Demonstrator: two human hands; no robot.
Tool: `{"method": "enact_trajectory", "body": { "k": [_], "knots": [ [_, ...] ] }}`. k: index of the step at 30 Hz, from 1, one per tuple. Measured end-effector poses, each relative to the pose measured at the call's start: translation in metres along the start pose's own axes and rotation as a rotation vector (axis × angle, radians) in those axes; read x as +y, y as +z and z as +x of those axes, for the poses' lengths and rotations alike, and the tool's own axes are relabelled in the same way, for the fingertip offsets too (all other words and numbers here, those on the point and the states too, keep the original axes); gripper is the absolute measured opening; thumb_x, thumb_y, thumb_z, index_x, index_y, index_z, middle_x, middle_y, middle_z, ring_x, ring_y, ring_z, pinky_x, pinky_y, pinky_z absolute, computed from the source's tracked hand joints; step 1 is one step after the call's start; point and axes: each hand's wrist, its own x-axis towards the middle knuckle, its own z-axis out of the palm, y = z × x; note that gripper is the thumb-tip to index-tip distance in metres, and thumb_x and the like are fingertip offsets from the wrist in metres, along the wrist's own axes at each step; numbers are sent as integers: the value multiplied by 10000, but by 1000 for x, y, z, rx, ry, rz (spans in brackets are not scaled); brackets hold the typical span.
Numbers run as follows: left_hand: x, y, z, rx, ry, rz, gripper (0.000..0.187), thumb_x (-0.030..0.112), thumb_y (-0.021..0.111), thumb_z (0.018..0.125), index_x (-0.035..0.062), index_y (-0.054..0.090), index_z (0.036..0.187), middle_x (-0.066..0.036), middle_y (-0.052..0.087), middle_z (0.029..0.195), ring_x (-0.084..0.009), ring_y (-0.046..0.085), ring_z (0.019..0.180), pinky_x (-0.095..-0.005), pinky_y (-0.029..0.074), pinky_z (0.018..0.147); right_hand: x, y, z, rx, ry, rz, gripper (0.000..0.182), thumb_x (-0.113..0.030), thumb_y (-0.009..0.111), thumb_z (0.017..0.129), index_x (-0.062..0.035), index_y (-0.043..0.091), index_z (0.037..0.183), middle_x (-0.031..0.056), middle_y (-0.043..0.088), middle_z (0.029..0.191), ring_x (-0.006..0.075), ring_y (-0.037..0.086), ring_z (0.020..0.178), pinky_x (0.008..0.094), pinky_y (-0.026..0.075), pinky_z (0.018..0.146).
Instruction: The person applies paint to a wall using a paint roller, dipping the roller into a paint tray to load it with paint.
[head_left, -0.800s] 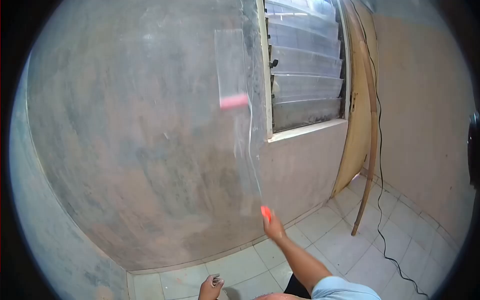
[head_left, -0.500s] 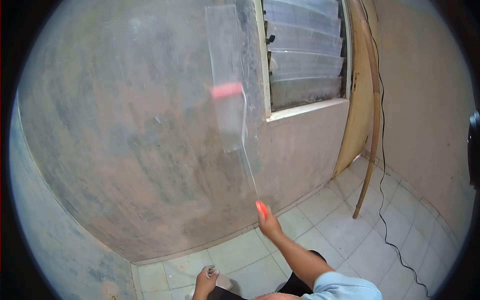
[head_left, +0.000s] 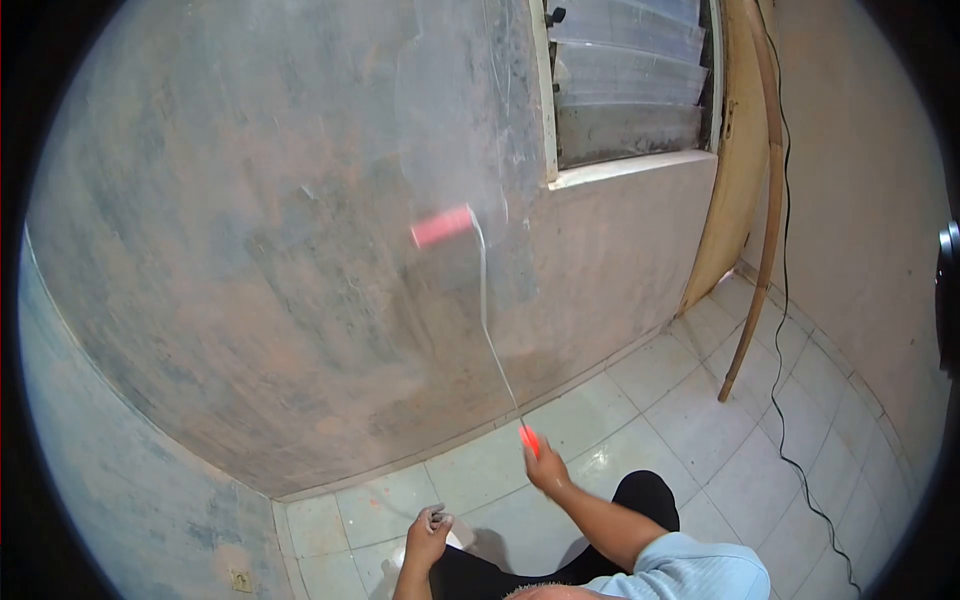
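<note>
My right hand (head_left: 545,470) is wrapped round the orange handle (head_left: 531,440) of a paint roller (head_left: 442,228). A long thin metal rod runs up from the handle to its pink sleeve, which is slightly blurred and lies tilted against the patchy grey wall (head_left: 330,330). Above the sleeve, a paler grey, damp-looking patch (head_left: 450,120) spreads beside the window. Low in the view, my left hand (head_left: 428,532) is closed near my knee, its fingers curled and smudged whitish. A pale object (head_left: 462,532) shows just behind it; whether the fingers grip anything is hidden.
A louvred window (head_left: 630,95) with a white sill (head_left: 632,170) is right of the roller. A bamboo pole (head_left: 765,250) leans near the corner, and a black cable (head_left: 785,400) trails down over the tiled floor (head_left: 690,440). A wall socket (head_left: 241,580) sits low at left.
The roller sleeve has moved down the wall and become more tilted. My view has tipped downward, so the window sits higher. My left hand stays curled near my knee.
</note>
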Motion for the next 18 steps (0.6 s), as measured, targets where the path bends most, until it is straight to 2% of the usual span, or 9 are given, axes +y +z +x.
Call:
{"method": "enact_trajectory", "body": {
  "k": [3,5,6,8,10,11,12,15,18],
  "knots": [
    [1,3,6,17,-15,-27,410,227,650,842,2,561,1173,-128,660,944,-192,629,845,-305,498,781,-107,-14,77,103,-229,102,446,-341,449,936,-8,437,1232,287,620,944,501,560,907,510,465,762],
    [9,7,8,23,7,-73,388,199,640,849,2,561,1174,-119,661,944,-183,628,843,-299,497,773,-131,-10,107,111,-256,92,558,-384,443,927,16,393,1312,316,575,1089,490,556,966,519,461,822],
    [10,9,10,12,10,-100,384,190,637,853,1,558,1177,-114,660,940,-176,625,841,-296,496,773,-114,3,103,100,-247,99,558,-384,443,927,16,393,1312,316,575,1089,490,556,966,519,461,822],
    [5,12,10,-6,21,-121,377,182,637,862,-1,552,1180,-103,656,934,-161,613,836,-291,492,777,-51,30,82,126,-203,78,446,-337,446,935,-22,417,1251,300,614,933,496,568,892,521,465,758],
    [-1,15,4,-15,15,-151,380,188,641,862,-1,553,1179,-104,655,938,-159,610,837,-290,491,778,23,45,24,-42,37,-36,449,-367,450,932,-83,409,1278,312,608,973,499,576,903,542,469,774],
    [-4,15,3,-32,20,-174,383,193,645,861,-2,553,1178,-104,654,943,-158,607,838,-289,489,780,66,56,-8,-62,45,-50,457,-374,442,934,-90,407,1290,315,606,984,500,575,906,538,470,788],
    [-12,15,2,-26,19,-160,392,204,650,858,0,554,1178,-113,653,955,-157,607,846,-289,488,781,77,51,-37,-130,65,-54,485,-384,438,935,-79,393,1308,315,603,996,492,577,921,527,471,805],
    [-12,12,10,-17,-12,-104,406,227,654,854,2,556,1179,-123,654,948,-166,610,841,-294,490,780,50,57,-31,-111,16,-24,505,-387,437,936,-50,391,1309,305,611,989,481,587,915,524,472,796],
    [-12,15,3,-36,-29,-102,413,237,653,854,4,557,1180,-127,656,944,-172,612,838,-298,490,776,-74,41,39,-35,-98,59,514,-383,451,929,-23,398,1293,311,611,965,486,585,890,527,475,764]
  ]
}}
